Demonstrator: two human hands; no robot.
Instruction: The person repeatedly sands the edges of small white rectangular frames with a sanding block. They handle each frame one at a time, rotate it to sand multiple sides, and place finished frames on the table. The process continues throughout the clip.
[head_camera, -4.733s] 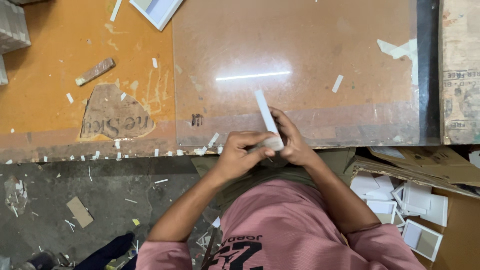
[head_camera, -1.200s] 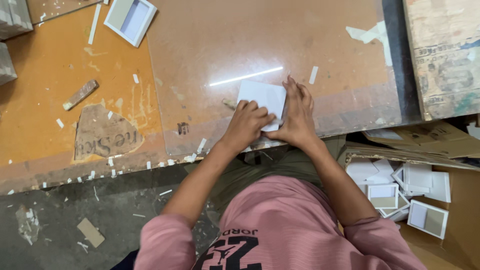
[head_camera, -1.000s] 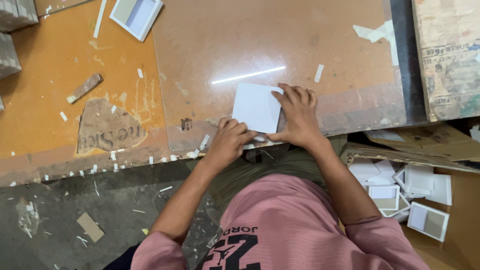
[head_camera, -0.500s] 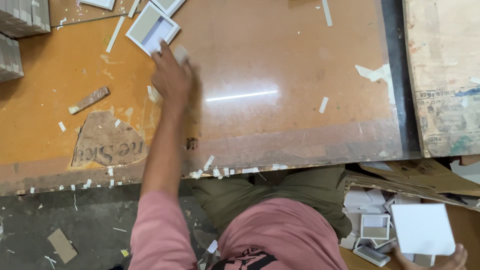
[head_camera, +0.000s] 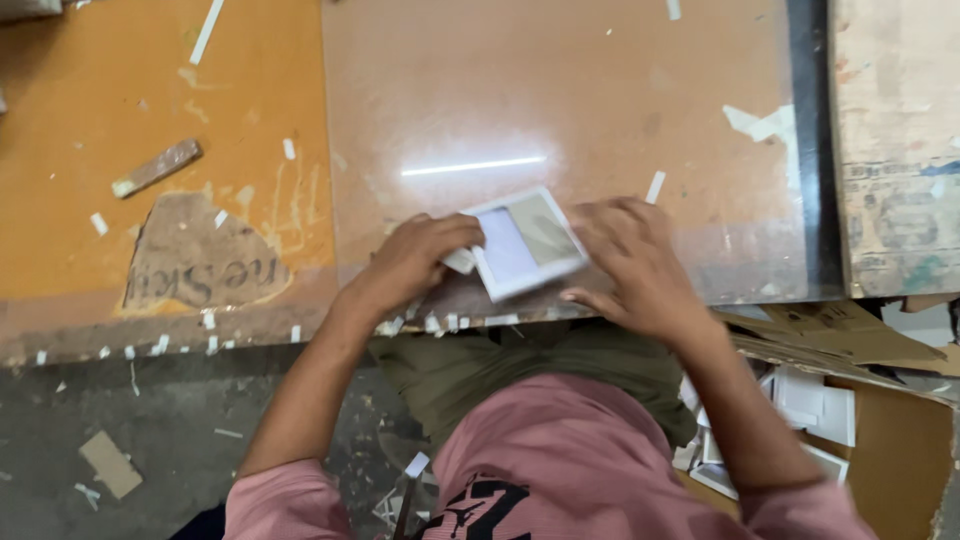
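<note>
A small white-framed rectangular panel (head_camera: 522, 243) with a grey-tinted centre lies tilted near the front edge of the brown tabletop (head_camera: 560, 90). My left hand (head_camera: 412, 262) grips its left edge, fingers curled over the frame. On the other side, my right hand (head_camera: 632, 260) is spread against the panel's right edge, fingers resting on the table.
An orange board (head_camera: 120, 90) with a torn paper patch (head_camera: 195, 262) covers the table's left part. A small wooden block (head_camera: 157, 167) and white scraps lie on it. A cardboard box (head_camera: 880, 430) with several white panels sits at my lower right.
My left hand came back from the far-left pile with a framed panel. My right hand returned from the box at the right, its white panel gone. Both now meet at the table's front edge.
</note>
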